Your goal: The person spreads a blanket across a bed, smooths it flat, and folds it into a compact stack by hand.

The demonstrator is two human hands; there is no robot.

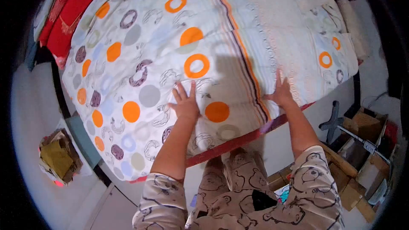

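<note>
A white bed cover [170,51] printed with orange, grey and purple circles is spread over the bed before me. My left hand [185,102] lies flat on it with the fingers spread, beside an orange dot near the front edge. Farther right, my right hand [282,93] rests with fingers apart on the paler panel, just right of the orange and dark stripes. Both palms face down and hold nothing. Along the front, the red edge [226,148] shows below the cover.
Red fabric [70,21] is heaped at the back left. Cardboard boxes [366,123] and a fan-like grey stand [332,121] are on the floor at right. Papers or a folded bag [57,157] lie at left. Folded cloth [355,25] lies at the far right.
</note>
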